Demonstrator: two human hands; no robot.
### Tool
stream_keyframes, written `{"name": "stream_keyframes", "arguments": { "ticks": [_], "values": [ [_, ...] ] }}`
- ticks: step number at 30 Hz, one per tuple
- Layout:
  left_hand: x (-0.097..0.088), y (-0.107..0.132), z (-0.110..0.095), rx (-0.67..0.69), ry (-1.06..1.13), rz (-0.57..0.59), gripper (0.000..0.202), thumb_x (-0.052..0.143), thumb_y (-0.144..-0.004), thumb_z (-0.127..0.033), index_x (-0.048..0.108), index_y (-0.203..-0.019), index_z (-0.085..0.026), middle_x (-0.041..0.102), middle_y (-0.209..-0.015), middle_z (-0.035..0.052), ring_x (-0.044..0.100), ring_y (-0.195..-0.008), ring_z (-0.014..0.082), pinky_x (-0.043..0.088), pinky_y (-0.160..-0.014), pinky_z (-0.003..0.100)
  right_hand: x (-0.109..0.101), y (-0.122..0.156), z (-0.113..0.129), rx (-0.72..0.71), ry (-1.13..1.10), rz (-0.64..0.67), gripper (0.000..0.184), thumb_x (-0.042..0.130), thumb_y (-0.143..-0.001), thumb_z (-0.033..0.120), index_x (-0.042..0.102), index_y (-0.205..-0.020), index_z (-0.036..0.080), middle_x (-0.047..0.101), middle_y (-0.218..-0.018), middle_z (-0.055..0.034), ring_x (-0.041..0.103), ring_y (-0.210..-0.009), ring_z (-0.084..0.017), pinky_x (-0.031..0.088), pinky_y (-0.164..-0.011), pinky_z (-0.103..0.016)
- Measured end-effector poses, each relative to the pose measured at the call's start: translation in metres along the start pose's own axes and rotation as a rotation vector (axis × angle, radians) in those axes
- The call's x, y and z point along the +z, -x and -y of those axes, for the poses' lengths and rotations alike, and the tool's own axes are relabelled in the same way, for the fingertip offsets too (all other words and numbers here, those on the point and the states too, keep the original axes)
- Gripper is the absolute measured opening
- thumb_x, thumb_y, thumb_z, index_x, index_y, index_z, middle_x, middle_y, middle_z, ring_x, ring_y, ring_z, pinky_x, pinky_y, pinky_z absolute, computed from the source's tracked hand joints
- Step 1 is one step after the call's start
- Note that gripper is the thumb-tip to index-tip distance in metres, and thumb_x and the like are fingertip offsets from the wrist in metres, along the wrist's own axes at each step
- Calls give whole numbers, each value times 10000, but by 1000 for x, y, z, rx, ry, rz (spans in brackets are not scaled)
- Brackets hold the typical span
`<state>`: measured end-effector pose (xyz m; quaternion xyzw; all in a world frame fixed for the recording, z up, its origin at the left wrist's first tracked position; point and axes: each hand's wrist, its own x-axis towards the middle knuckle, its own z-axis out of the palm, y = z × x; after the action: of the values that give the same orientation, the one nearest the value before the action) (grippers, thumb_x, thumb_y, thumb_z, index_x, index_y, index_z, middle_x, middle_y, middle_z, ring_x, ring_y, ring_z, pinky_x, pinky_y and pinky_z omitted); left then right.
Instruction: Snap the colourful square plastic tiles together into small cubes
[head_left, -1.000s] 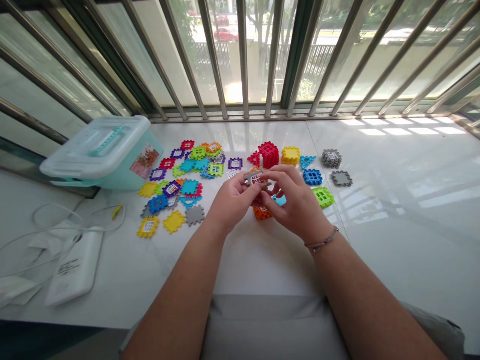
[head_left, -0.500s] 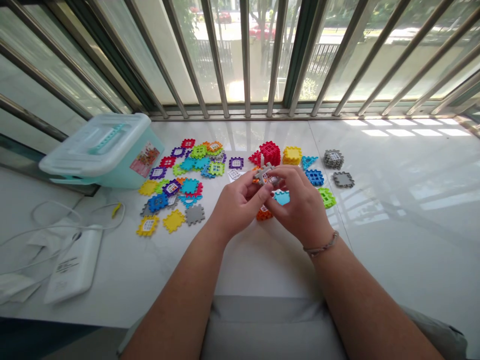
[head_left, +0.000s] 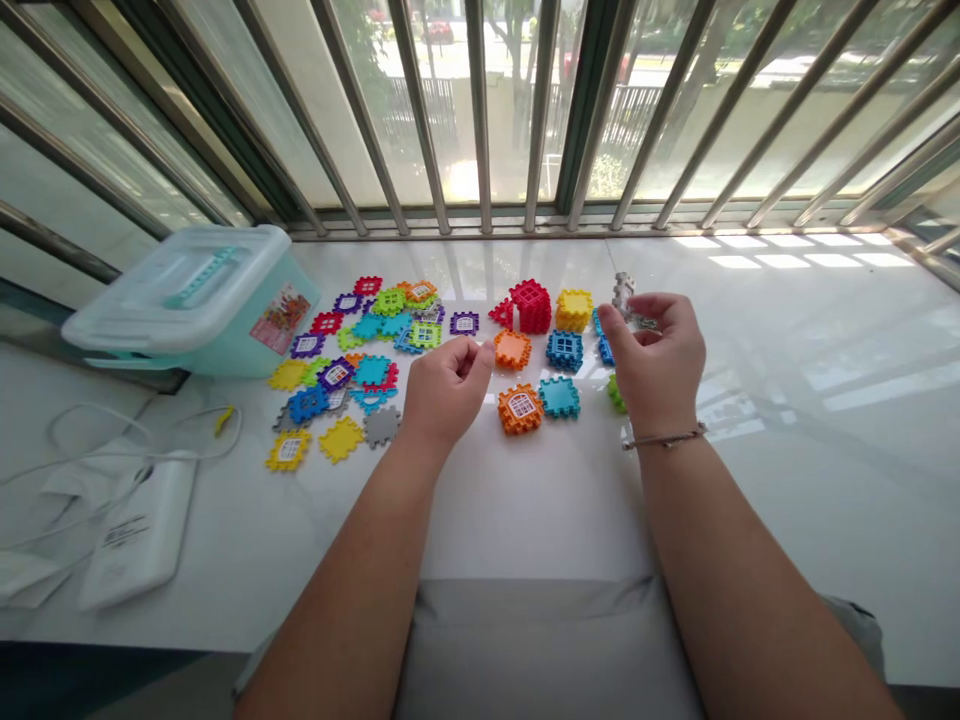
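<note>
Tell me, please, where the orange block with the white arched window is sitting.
In the head view, the orange block sits on the white sill between the person's left hand and a light-blue tile, just below a plain orange block.

A home: barred window [head_left: 478, 100] above a marble sill [head_left: 787, 450] with a toy box [head_left: 247, 340].

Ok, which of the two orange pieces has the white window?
The nearer orange piece, just left of the light blue piece; the farther orange piece shows none.

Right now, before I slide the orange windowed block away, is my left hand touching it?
Apart. The head view shows white surface between the left hand and the orange windowed block.
</note>
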<state>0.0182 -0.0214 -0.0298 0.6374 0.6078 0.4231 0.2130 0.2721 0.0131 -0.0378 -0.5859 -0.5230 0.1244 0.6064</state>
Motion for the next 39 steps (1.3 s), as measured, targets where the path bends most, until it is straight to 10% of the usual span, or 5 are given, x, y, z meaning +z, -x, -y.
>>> {"name": "stream_keyframes", "arguments": {
  "ticks": [39],
  "values": [
    [8,1,0,140,-46,237,448,619,-1036,-452,485,-670,-232,485,-594,-30,427,-593,149,282,-632,332,8,12,18,-59,-122,138,619,820,-925,732,524,-674,250,720,-864,-41,639,-739,-174,547,-713,-335]
  ]
}}
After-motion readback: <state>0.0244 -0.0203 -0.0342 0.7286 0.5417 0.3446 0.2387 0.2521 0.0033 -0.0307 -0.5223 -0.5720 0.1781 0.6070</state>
